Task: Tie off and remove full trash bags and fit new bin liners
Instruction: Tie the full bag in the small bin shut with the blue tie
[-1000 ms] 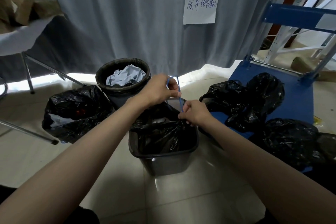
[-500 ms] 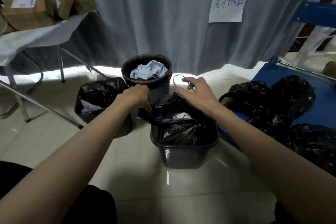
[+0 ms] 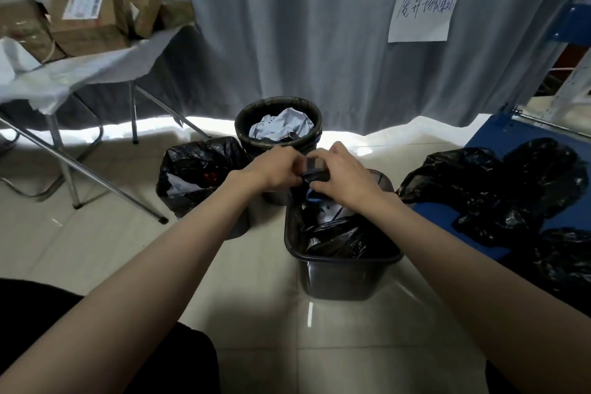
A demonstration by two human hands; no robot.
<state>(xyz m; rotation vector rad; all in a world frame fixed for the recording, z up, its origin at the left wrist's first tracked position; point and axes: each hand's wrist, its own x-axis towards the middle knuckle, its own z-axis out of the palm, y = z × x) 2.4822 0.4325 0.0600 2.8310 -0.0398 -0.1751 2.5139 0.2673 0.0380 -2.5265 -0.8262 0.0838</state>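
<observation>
Both your hands meet over the far edge of the rectangular bin [image 3: 345, 278], w/ bare forearms reaching in from the bottom corners. Your left hand [image 3: 278, 168] has its fingers curled, pinching the gathered neck of the black trash bag [image 3: 339, 233]. Your right hand [image 3: 342, 174] curls round the same bunched neck from the other side, thumb & fingers forming a ring above it. Fingertips of the 2 hands touch or nearly touch; can't tell which. A bit of blue tie [image 3: 311, 198] shows just under your right hand, approx. at the bag's mouth.

That bag sits inside the rectangular bin, on the tiled floor [image 3: 96, 249] right in front of you. Behind it stands a round bin [image 3: 278, 125] w/ a black liner & crumpled pale paper on top. Left of the round bin, a full black bag [image 3: 198, 169] sits on the floor. To your right, several more filled bags [image 3: 499, 189] lie piled on a blue cart [image 3: 492, 134].

Far left: a folding table [image 3: 80, 73] w/ a white cover, cardboard boxes [image 3: 86, 19] on top. A grey curtain [image 3: 287, 25] fills the background, w/ a handwritten paper sign [image 3: 422, 11] stuck to it.
</observation>
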